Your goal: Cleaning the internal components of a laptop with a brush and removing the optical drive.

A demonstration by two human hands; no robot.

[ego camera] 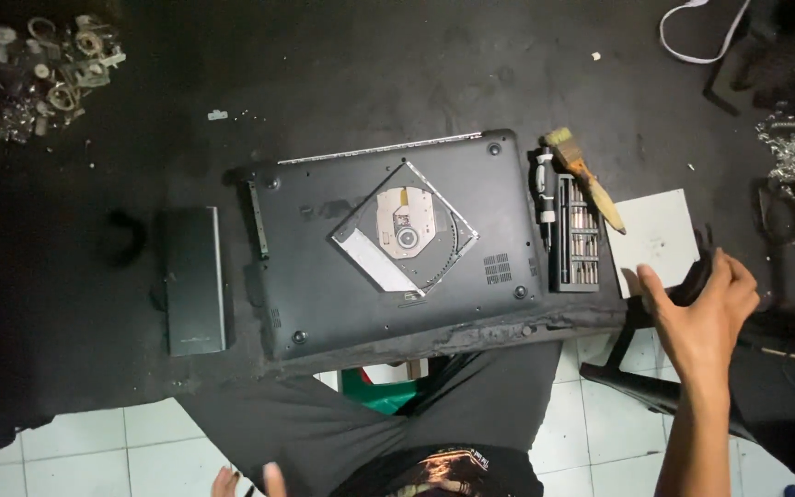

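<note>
Right hand out at the bench's rt edge, fingers wrapped round a dark object just beside a white pad. Left hand low by the lap, only fingertips showing, can't tell its grip. Laptop lies bottom-up mid-bench, optical drive on top; bit set & brush to its rt, battery on its other side.
</note>
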